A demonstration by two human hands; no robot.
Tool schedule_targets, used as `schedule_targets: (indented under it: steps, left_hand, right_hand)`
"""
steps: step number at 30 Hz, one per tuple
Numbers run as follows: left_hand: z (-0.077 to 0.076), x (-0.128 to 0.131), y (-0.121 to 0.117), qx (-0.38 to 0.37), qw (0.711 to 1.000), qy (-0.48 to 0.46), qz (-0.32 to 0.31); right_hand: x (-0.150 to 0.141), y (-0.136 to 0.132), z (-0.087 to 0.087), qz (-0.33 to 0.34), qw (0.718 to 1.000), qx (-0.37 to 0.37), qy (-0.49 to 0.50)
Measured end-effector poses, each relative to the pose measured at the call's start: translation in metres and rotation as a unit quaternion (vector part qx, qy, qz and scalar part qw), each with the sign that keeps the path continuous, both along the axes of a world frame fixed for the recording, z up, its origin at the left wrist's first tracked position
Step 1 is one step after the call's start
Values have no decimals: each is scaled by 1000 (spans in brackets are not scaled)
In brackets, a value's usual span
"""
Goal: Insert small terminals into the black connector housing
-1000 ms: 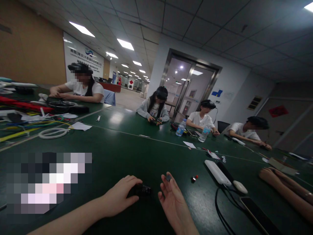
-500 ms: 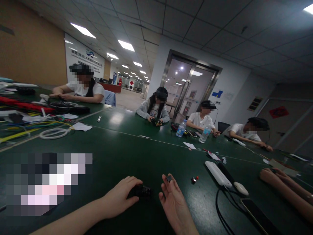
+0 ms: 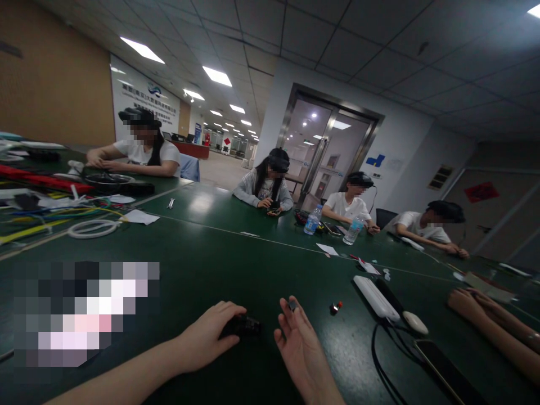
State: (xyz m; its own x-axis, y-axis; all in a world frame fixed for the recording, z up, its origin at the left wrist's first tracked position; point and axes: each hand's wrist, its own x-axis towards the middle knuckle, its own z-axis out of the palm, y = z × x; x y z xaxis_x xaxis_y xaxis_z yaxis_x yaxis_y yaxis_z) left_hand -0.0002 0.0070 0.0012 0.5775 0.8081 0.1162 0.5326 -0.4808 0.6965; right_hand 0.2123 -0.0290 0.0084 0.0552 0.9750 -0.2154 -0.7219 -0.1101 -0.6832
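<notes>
My left hand (image 3: 215,332) is closed round one end of a black, blocky object (image 3: 250,325) on the dark green table; the fingers hide part of it. To the right, my right hand (image 3: 299,343) is palm up and pinches a small grey, flat-sided piece (image 3: 292,305) between thumb and fingertips. What exactly the piece is, I cannot make out. On the table right of that hand lies a small metallic part with a red end (image 3: 336,307), touched by neither hand.
On the right lie a white power bank (image 3: 376,299), a white mouse-shaped item (image 3: 415,323), a phone (image 3: 447,371) and black cables (image 3: 382,365). Another person's hands (image 3: 468,306) rest at far right. Two water bottles (image 3: 313,219) stand farther back; several people sit opposite. Cables (image 3: 93,228) clutter the left.
My hands and the things they hold stay almost where they were. Across the table, the person in the middle has shifted their hands over a dark object.
</notes>
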Motion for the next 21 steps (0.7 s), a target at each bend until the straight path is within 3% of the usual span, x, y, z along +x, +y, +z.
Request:
schedule_targets:
  steps: [21]
  left_hand:
    - [4, 0, -1, 0, 1000, 6, -5]
  right_hand:
    - [-1, 2, 5, -20, 999, -32, 14]
